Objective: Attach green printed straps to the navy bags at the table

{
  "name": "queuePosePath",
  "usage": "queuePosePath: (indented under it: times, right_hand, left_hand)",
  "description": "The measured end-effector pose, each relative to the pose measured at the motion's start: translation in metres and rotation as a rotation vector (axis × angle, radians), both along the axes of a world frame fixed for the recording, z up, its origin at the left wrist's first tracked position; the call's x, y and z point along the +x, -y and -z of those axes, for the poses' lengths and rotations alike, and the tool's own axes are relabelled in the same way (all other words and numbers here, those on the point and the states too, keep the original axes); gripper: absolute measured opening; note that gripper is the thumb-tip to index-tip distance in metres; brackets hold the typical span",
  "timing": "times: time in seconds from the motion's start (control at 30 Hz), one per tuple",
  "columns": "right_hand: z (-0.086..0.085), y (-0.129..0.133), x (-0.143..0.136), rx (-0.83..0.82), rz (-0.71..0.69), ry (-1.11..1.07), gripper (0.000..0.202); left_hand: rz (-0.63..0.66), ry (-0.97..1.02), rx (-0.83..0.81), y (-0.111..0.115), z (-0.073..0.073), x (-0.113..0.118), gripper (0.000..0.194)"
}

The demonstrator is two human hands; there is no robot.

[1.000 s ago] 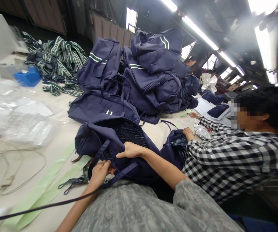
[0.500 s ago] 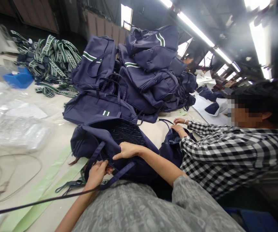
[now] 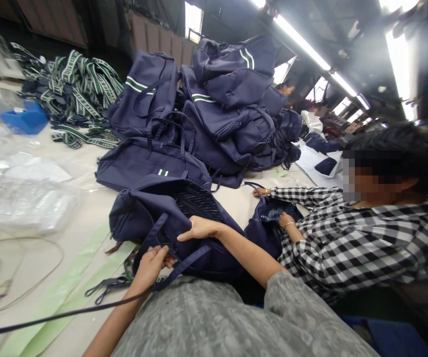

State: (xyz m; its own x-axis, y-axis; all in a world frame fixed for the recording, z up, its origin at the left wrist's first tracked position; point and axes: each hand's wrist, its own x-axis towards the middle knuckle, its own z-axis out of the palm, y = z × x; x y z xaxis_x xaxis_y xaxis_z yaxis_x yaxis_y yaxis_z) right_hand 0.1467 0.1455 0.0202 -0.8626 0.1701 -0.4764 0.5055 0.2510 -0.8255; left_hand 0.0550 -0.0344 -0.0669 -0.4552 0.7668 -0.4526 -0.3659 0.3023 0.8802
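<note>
Navy and gaping open in the head view, the bag (image 3: 175, 210) lies at the worktop's (image 3: 91, 206) near edge, against your front. Your left hand (image 3: 152, 265) is pinched on its near lip; exactly which layer it has, you cannot tell. Your right hand (image 3: 201, 229) lies over the near panel, thumb against the cloth and fingers hidden, so its hold cannot be told. Over the last second your hands and the bag have hardly shifted, which suggests your handling is at the same point. What has changed is beside you: the co-worker's (image 3: 351, 243) hands, close together half a second ago, are now apart, one by a strap, one at the second bag's (image 3: 262, 235) mouth. Toward the worktop's far edge, the bag pile (image 3: 221, 116) stands just beyond yours.
</note>
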Motion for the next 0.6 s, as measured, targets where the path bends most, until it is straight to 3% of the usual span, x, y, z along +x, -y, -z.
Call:
queuePosePath:
  times: [0.13,0.33,0.6]
  right_hand:
    - [-0.0007,-0.0016,0.0001,-0.082,0.038,0.014,0.030]
    - [0.0057,-0.0025,0.0000,-0.047,0.011,0.002,0.032]
    - [0.0016,-0.0043,0.0006,-0.120,0.056,0.003,0.030]
  left_hand:
    - [-0.019,0.017,0.003,0.0020,-0.0029,0.0019,0.050]
    - [-0.043,0.039,-0.023,0.0031,-0.0082,0.0052,0.046]
    - [-0.067,0.071,-0.023,0.0016,-0.0016,0.0039,0.043]
